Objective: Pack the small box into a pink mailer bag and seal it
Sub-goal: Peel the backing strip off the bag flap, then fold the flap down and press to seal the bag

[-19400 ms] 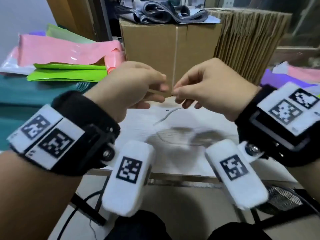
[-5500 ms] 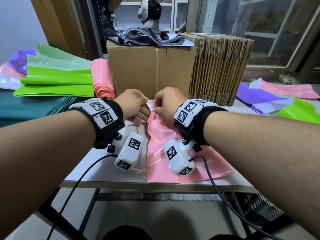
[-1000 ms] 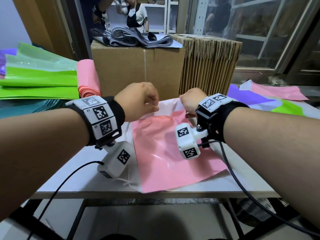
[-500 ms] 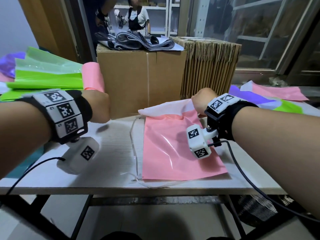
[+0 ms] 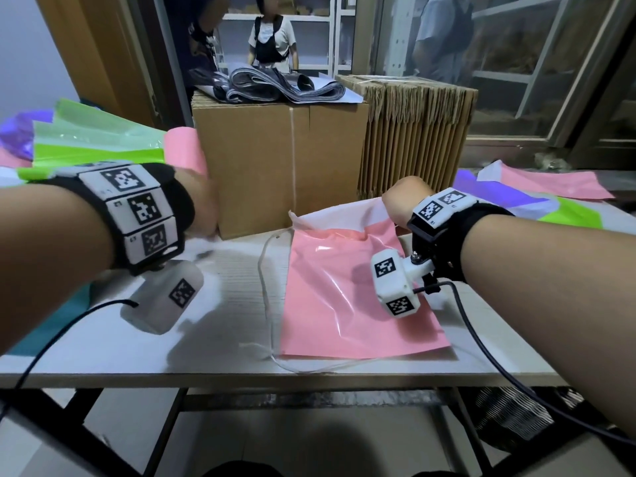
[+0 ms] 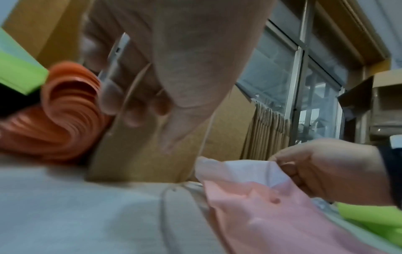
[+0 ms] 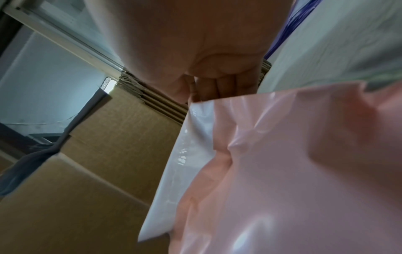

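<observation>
Right hand (image 5: 395, 205) fingers pinch the pink mailer bag (image 5: 347, 297); left hand (image 6: 139, 72) fingers curl round a thin strip (image 6: 115, 56)

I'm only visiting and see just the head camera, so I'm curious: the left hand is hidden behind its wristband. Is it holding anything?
Observer: Yes. In the left wrist view the left hand curls its fingers round a thin pale flat thing, too blurred to name.
Operator: And the right hand?
Observer: The right hand pinches the white flap of the pink mailer bag between thumb and fingers.
Operator: That pink shape beyond the left wrist?
Observer: A many-layered roll of bags, seen end-on beside the cardboard box.
</observation>
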A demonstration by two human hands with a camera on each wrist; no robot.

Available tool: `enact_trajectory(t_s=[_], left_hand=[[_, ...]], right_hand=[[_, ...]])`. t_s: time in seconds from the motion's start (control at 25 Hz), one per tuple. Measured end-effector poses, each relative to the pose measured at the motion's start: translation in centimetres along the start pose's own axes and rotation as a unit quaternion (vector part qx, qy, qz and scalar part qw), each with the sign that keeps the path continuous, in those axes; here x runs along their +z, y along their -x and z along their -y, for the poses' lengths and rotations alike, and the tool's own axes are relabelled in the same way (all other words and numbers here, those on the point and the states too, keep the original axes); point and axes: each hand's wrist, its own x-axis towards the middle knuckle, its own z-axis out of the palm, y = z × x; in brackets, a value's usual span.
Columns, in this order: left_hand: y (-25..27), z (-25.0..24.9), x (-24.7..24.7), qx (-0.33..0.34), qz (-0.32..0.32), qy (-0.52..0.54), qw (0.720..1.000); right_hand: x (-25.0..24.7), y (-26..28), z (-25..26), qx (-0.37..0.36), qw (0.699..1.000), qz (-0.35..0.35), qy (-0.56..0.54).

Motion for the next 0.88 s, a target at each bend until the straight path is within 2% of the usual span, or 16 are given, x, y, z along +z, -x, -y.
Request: enact_trajectory(t_s=[0.04,0.08,0.12,0.2,0.28,0.32,0.4,0.44,0.48,0.56,0.64,0.88], left_hand=[[-0.2,-0.5,-0.3,0.007,-0.054,0.047,0.997],[0.1,-1.0,-0.7,0.019,-0.117,0.138,0.983],[-0.3,-2.0,-0.8,0.051,-0.147,0.206,0.966],[-0.5,-4.0,-0.8,0.119,-0.129,0.313,0.934],[-1.3,-5.6,-0.6,0.151,-0.112,0.363,0.913],[-1.2,-6.3,-0.9,0.157,-0.138,0.376,0.903],[-0.8,-7.4,-1.5,0.168,-0.236,0.374,0.881],[-0.6,-7.8,-1.8,0.198,-0.269,0.367,0.868],[-0.2,-8.3,-2.0,0.246,-0.262,0.358,0.861],[0.7,-9.4,-1.9,0.345,-0.182,0.328,0.861],[1.0,-10.0,-1.6,0.379,-0.125,0.307,0.864],[1.4,-11.1,-1.8,0.414,-0.19,0.283,0.844]], right_hand=[[-0.1,0.0,0.0,-0.028,0.997,-0.002,0.078],[-0.1,-0.2,-0.3,-0.048,0.998,0.006,0.05],[-0.2,-0.4,-0.2,-0.034,0.999,0.015,-0.008],[-0.3,-0.3,-0.6,-0.05,0.998,-0.002,-0.023],[-0.2,-0.4,-0.9,-0.055,0.998,0.004,-0.037],[0.0,-0.4,-1.1,-0.061,0.997,0.013,-0.045],[0.0,-0.6,-1.2,-0.077,0.995,0.007,-0.061],[-0.2,-0.8,-1.3,-0.08,0.995,-0.003,-0.065],[-0.4,-1.0,-1.5,-0.078,0.994,-0.012,-0.073],[-0.8,-1.2,-1.8,-0.064,0.995,-0.014,-0.078],[-1.0,-1.4,-2.1,-0.066,0.996,-0.02,-0.058],[-1.5,-1.8,-2.6,-0.053,0.995,-0.072,-0.042]])
